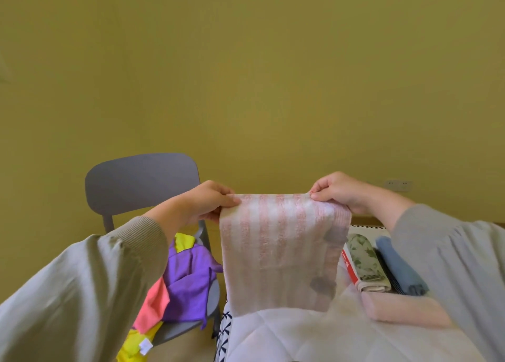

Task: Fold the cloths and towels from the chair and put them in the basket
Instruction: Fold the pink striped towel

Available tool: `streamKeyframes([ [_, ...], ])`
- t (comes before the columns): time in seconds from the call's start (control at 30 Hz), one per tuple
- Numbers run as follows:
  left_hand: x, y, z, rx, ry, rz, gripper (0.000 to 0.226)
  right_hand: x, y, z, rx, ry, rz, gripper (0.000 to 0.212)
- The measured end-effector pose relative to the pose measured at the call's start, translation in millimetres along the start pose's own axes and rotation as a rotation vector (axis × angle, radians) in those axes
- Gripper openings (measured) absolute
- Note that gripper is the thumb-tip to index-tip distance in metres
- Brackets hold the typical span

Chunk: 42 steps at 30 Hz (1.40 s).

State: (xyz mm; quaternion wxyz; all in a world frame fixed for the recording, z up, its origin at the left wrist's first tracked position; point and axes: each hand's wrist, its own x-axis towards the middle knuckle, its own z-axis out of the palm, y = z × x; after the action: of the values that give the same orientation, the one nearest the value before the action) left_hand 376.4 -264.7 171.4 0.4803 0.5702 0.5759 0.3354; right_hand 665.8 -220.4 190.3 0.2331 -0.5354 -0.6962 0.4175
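Observation:
A pink and white striped towel (276, 249) hangs in the air in front of me, doubled over. My left hand (207, 203) pinches its top left corner and my right hand (338, 192) pinches its top right corner. Its lower edge reaches down to a white quilted surface (287, 334). To the left stands a grey chair (139, 184) with a purple cloth (188, 277), a pink cloth (153, 304) and a yellow cloth (184, 242) piled on its seat. No basket is plainly visible.
On the right lie folded items side by side: a green leaf-patterned towel (366, 263), a blue towel (399, 266), a pale pink towel (401, 309) and something red and white (349, 268). A yellow-green wall fills the background.

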Motion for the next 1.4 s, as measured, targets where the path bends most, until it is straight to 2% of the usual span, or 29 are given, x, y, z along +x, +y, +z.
streamKeyframes([
  [0.1,23,-10,6,0.168,0.184,0.064,0.03,18,13,2,-0.127,0.037,-0.015,0.007],
  [0.2,58,-31,20,0.498,0.368,0.092,0.038,51,39,14,-0.305,0.15,-0.028,0.018],
  [0.27,83,-50,30,0.631,0.442,0.073,0.035,74,62,28,-0.368,0.243,-0.027,0.02],
  [0.37,114,-83,45,0.683,0.457,0.008,0.021,101,96,50,-0.493,0.353,-0.047,0.02],
  [0.47,143,-122,60,0.469,0.374,-0.119,0.029,123,129,70,-0.589,0.37,-0.058,0.014],
  [0.6,170,-166,77,0.046,0.334,-0.292,0.02,140,170,91,-0.671,0.295,0.028,0.019],
  [0.67,183,-179,82,-0.123,0.327,-0.304,0.022,150,183,96,-0.675,0.325,0.098,0.02],
  [0.77,196,-180,88,-0.289,0.285,-0.299,0.038,162,187,96,-0.623,0.424,0.179,0.019],
  [0.87,210,-166,88,-0.422,0.206,-0.26,0.045,179,182,88,-0.602,0.538,0.19,0.017],
  [0.97,219,-151,86,-0.488,0.177,-0.203,0.046,190,173,76,-0.558,0.677,0.052,0.017],
  [1.03,218,-149,87,-0.499,0.187,-0.202,0.04,189,172,73,-0.63,0.703,-0.057,0.015],
  [1.13,203,-161,91,-0.512,0.3,-0.247,0.022,170,186,84,-0.724,0.634,-0.163,0.013],
  [1.27,175,-189,101,-0.485,0.463,-0.329,0.015,124,215,111,-0.865,0.497,-0.334,0.006],
  [1.4,146,-217,113,-0.322,0.476,-0.378,0.015,86,244,138,-1.05,0.331,-0.548,0.02],
])
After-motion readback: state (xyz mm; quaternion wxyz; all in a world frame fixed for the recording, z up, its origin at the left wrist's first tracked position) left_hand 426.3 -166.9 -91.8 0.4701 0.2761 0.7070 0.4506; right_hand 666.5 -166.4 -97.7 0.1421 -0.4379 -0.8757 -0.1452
